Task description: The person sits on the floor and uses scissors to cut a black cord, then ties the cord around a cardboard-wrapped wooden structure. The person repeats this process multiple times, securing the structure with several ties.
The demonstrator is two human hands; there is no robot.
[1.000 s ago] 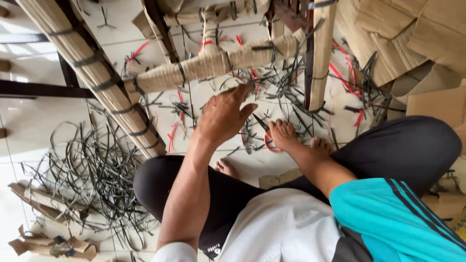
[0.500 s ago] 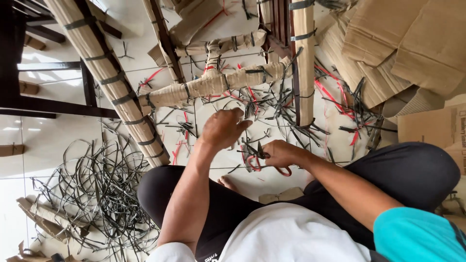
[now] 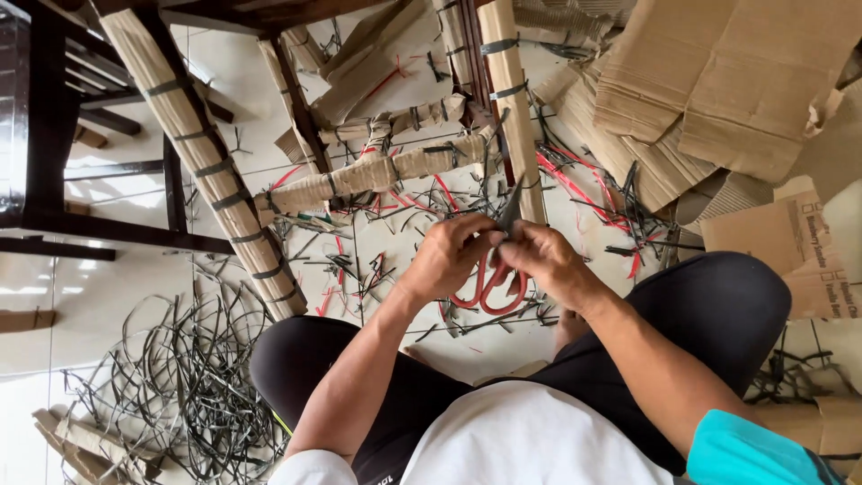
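Both my hands meet over the floor in front of my knees. My right hand grips a pair of scissors with red loop handles, its dark blades pointing up and away. My left hand touches the scissors near the pivot, fingers curled against them. Just beyond the blades stands a chair leg wrapped in brown cardboard bound with black straps, and a wrapped crossbar runs left of it.
Cut black and red strap pieces litter the white tile floor, with a large tangle at lower left. Another wrapped leg slants at left beside dark wooden furniture. Flattened cardboard sheets pile up at upper right.
My right hand has lifted the red scissors off the floor and my left hand came in to meet them. The view shifted closer to the wrapped furniture.
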